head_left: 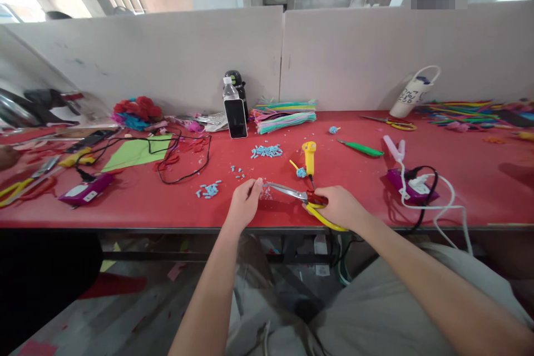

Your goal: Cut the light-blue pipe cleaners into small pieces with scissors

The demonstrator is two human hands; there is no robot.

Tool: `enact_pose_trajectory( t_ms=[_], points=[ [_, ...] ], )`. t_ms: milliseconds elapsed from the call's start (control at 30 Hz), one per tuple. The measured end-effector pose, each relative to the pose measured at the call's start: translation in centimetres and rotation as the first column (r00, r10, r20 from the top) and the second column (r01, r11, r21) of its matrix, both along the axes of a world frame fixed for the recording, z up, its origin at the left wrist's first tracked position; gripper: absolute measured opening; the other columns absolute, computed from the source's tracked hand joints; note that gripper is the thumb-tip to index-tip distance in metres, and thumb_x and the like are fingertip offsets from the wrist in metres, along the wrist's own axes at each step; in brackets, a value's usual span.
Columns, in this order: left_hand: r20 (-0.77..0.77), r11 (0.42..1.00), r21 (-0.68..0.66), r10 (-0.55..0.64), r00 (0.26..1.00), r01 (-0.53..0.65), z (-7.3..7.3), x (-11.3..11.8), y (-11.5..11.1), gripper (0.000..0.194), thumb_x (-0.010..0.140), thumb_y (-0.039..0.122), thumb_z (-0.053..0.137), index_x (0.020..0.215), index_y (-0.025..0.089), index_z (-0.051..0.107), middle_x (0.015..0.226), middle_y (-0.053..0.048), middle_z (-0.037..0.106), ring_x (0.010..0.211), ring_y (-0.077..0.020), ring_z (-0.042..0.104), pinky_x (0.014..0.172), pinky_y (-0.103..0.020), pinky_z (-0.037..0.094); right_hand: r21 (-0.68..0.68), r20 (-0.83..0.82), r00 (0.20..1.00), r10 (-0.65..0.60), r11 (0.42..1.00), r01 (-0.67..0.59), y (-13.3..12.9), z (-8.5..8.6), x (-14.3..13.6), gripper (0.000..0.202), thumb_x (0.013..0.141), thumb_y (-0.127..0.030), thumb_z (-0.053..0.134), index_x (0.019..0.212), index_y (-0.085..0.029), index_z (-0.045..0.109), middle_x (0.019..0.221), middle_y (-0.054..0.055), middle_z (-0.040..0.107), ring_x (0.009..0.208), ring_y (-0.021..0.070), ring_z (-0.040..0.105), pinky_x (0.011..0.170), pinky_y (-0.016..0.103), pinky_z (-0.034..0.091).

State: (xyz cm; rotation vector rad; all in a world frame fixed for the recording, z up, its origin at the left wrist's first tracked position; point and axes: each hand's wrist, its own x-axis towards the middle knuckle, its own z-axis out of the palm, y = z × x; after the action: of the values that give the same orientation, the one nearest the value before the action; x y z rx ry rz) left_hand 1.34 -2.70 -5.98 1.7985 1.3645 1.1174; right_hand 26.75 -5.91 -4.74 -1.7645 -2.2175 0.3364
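My right hand point(336, 207) is wrapped round the handles of a pair of scissors point(287, 191) with yellow and red grips. The blades point left, their tips close to my left hand point(246, 203). Thumb and forefinger of that hand are pinched together; whatever is between them is too small to make out. Tiny pale clippings point(267, 193) lie on the red table point(233, 214) under the blade tips. Left of my left hand is a loose pile of short blue pieces point(209, 189). A larger pile of blue pieces point(267, 151) lies farther back.
A yellow hot glue gun point(309, 157) stands beyond the scissors, near a blue fuzzy ball point(301, 172). A phone point(236, 118) leans on bottles. Purple power strips point(87, 188) with cables lie at both sides. Green-handled tweezers point(362, 148) and pipe cleaner bundles point(286, 115) lie behind.
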Motion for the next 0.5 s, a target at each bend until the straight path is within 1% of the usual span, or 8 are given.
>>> enact_pose_trajectory(
  t_ms=[400,500],
  points=[
    [-0.006,1.0,-0.011,-0.009,1.0,0.009,0.13,0.06,-0.02,0.042,0.092,0.046,0.037,0.063,0.018,0.044,0.056,0.003,0.043,0.057,-0.0103,0.043,0.057,-0.023,0.033,-0.049,0.008,1.0,-0.019,0.999,0.019,0.24,0.1,-0.03,0.03,0.077,-0.049,0.056,0.066,-0.022,0.064,0.06,0.003,0.062,0.052,0.0133,0.05,0.05,0.025,0.025],
    [-0.003,1.0,-0.004,-0.008,1.0,0.008,0.16,0.07,-0.02,0.041,0.092,0.046,0.037,0.063,0.018,0.044,0.057,0.003,0.043,0.057,-0.0102,0.044,0.058,-0.023,0.033,-0.043,-0.006,1.0,-0.009,0.999,0.009,0.14,0.14,-0.03,0.029,0.077,-0.047,0.056,0.065,-0.022,0.063,0.06,0.002,0.061,0.052,0.013,0.048,0.05,0.024,0.025]
  ],
)
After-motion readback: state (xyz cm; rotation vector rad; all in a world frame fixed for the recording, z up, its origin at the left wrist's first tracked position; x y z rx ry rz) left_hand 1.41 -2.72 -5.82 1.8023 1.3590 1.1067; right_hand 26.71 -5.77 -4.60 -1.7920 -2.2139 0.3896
